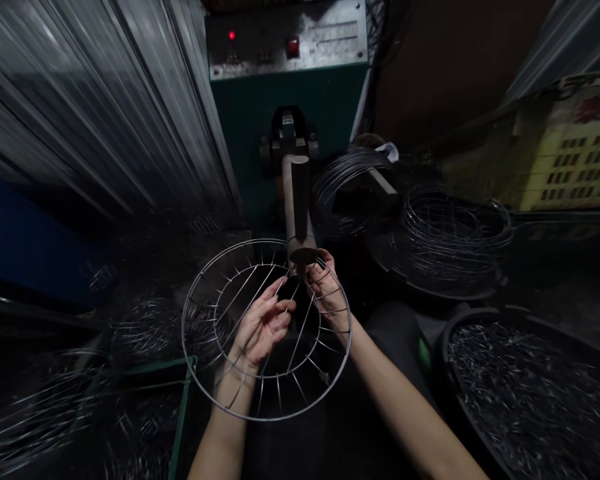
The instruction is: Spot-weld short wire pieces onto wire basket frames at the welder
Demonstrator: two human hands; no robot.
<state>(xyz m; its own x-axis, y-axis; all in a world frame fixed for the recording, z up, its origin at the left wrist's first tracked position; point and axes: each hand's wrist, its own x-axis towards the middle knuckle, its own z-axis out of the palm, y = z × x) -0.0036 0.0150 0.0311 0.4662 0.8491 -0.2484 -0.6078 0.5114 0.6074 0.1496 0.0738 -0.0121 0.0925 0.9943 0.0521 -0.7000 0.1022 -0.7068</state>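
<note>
A round wire rack [301,334], with an outer ring, an inner ring, short spokes and straight cross bars, tilts in front of me under a machine's thick metal rod [301,203]. My left hand [265,327] reaches up from beneath the rack, its fingers curled around the cross bars. At the rack's far right side, my right hand [327,290] has its fingers closed on the wires, close to the rod's lower end. Its fingertips are partly hidden there, so whether a small loose wire is also between them cannot be made out.
A green machine [290,93] with a red light stands ahead. Wire coils [350,180] and stacked wire rings [453,227] lie to the right, near a yellow crate [580,160]. A black tub [447,333] holds short wire pieces. A green-edged bin [183,413] is at lower left.
</note>
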